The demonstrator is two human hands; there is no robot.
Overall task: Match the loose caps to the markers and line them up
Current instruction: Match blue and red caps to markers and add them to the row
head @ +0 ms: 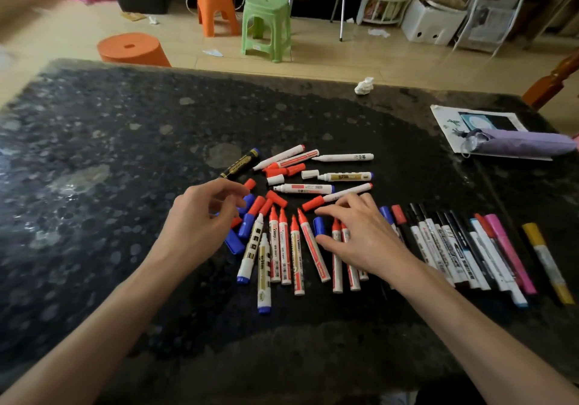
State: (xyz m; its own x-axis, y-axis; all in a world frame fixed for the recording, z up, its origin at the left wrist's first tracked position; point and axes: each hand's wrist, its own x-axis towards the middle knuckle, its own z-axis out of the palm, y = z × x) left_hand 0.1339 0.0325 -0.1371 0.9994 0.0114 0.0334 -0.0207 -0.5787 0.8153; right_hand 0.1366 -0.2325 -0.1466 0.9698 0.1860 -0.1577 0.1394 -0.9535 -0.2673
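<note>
Whiteboard markers lie on a dark speckled table. A loose heap of red and white markers sits at the centre back, with white caps and red caps among them. Several red-capped markers lie side by side in front. At the right is a row of black, pink and yellow markers. My left hand hovers over loose blue caps, fingers curled, holding nothing that I can see. My right hand lies spread over the red-capped markers, fingertips by a red cap.
A black marker lies apart at the heap's left. A crumpled paper ball sits near the far edge. A purple folded umbrella rests on a printed sheet at the right. Orange and green stools stand on the floor beyond.
</note>
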